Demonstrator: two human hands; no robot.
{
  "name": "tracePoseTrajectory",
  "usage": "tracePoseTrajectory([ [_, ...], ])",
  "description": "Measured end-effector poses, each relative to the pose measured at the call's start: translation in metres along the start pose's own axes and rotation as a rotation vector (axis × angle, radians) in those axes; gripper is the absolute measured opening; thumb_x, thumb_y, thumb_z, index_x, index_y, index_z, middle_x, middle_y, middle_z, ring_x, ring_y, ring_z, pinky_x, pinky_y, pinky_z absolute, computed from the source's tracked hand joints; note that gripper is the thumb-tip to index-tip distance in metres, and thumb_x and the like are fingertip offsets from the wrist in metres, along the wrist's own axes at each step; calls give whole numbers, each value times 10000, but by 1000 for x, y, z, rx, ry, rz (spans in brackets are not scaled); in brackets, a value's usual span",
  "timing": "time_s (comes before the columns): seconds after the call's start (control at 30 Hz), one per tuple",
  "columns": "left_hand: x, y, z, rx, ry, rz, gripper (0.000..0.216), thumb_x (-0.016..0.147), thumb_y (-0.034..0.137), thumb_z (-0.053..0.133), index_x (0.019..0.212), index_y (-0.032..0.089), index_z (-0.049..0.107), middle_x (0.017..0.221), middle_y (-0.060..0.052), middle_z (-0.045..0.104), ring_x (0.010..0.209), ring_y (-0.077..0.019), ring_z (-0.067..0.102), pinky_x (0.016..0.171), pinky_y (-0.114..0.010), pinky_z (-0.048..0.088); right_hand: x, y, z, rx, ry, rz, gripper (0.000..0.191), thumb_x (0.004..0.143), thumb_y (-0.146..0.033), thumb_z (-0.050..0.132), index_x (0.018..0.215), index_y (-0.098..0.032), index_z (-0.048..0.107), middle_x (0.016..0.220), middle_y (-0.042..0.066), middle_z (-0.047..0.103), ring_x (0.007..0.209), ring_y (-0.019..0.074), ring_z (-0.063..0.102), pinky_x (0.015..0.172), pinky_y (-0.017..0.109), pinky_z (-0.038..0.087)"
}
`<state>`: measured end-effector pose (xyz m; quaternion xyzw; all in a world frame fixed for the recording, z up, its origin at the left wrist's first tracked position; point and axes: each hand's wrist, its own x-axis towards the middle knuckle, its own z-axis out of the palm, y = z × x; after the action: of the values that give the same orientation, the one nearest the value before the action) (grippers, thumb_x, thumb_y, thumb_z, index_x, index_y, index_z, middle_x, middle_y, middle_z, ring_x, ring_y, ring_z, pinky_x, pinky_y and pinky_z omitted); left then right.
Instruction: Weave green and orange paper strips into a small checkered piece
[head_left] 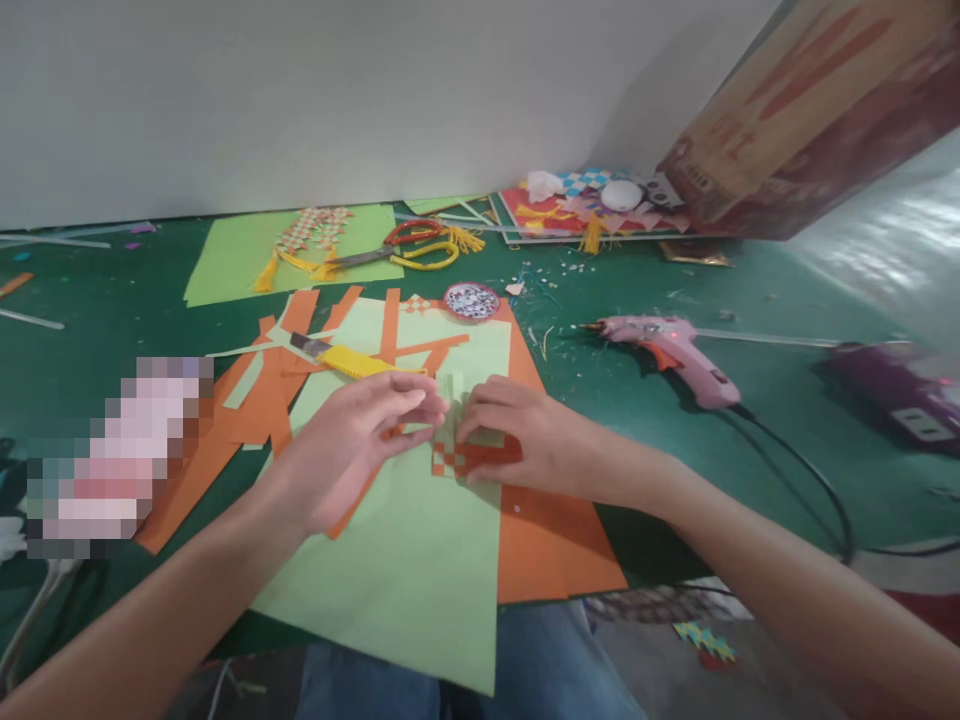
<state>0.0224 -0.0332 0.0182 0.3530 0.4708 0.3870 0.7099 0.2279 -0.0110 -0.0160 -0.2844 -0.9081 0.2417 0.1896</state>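
My left hand (360, 440) and my right hand (525, 435) meet over a small woven patch of orange and light green paper strips (454, 455). The patch lies on a light green sheet (405, 560) that overlaps an orange sheet (551, 545). My left fingertips pinch a light green strip at the patch's top. The fingers of my right hand press down on the patch's right side. Loose orange strips (262, 400) and a yellow utility knife (352, 360) lie just beyond my left hand.
A pink glue gun (675, 350) with a black cord rests to the right on the green table (750, 300). Behind are a round dish of googly eyes (471, 300), red-handled scissors (405, 240), finished woven pieces with yellow tassels, and a cardboard box (810, 110).
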Motion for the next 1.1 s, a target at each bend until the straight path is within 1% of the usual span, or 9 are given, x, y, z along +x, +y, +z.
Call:
tracePoseTrajectory([
  [0.23, 2, -1, -3, 27, -2, 4, 72, 780, 248, 655, 785, 177, 668, 841, -17, 690, 810, -149, 642, 826, -317, 509, 0, -3, -3, 16, -25, 79, 292, 725, -246, 760, 944, -165, 585, 807, 30, 575, 788, 167, 526, 686, 270, 454],
  [0.37, 2, -1, -5, 157, -31, 89, 87, 824, 242, 588, 798, 184, 647, 859, -7, 694, 819, -142, 656, 830, -314, 519, -1, -4, -5, 15, -28, 111, 256, 744, -252, 742, 927, -176, 580, 824, 30, 581, 770, 155, 538, 670, 259, 457],
  [0.47, -1, -1, -3, 508, -17, 263, 107, 854, 235, 542, 820, 193, 634, 835, 0, 697, 793, -143, 659, 749, -284, 525, -2, -3, -6, -6, -21, 48, 228, 786, -278, 705, 953, -169, 595, 872, 54, 612, 829, 174, 554, 706, 279, 466],
  [0.57, -3, -5, -3, 1046, 6, 565, 86, 847, 198, 556, 819, 192, 637, 791, -1, 702, 749, -160, 643, 684, -284, 503, -3, -1, -5, -38, -15, -31, 194, 837, -287, 646, 986, -165, 623, 912, 77, 620, 863, 185, 557, 735, 299, 472],
  [0.63, -1, -10, -4, 1326, -38, 739, 110, 860, 184, 554, 813, 181, 653, 795, -14, 711, 775, -185, 643, 691, -306, 495, -3, 0, -4, -55, -12, -62, 168, 855, -279, 621, 979, -168, 647, 884, 72, 609, 839, 180, 553, 728, 299, 473],
  [0.7, 1, -15, -7, 1476, -134, 840, 146, 884, 185, 542, 819, 175, 672, 844, -25, 725, 828, -200, 650, 712, -315, 497, -3, 0, -3, -68, -7, -75, 140, 857, -271, 616, 941, -171, 670, 836, 60, 591, 809, 174, 542, 714, 294, 469],
  [0.8, 5, -19, -11, 1570, -221, 919, 185, 897, 181, 535, 797, 184, 690, 921, -24, 733, 857, -192, 654, 729, -304, 502, -3, 0, -2, -83, -2, -73, 116, 855, -260, 618, 894, -174, 684, 814, 55, 575, 793, 168, 530, 704, 288, 464],
  [0.97, 6, -18, -13, 1642, -218, 949, 192, 898, 188, 543, 789, 187, 701, 906, -19, 733, 859, -193, 658, 708, -301, 498, -3, 2, -3, -57, 18, -77, 138, 841, -262, 638, 927, -159, 670, 828, 56, 595, 798, 168, 542, 713, 292, 469],
  [1.1, 5, -15, -12, 1664, -248, 946, 178, 894, 276, 576, 813, 182, 704, 915, -25, 731, 870, -196, 659, 721, -305, 496, -3, 0, -7, -24, 1, -44, 96, 831, -248, 651, 888, -171, 662, 831, 47, 607, 813, 164, 559, 725, 288, 482],
])
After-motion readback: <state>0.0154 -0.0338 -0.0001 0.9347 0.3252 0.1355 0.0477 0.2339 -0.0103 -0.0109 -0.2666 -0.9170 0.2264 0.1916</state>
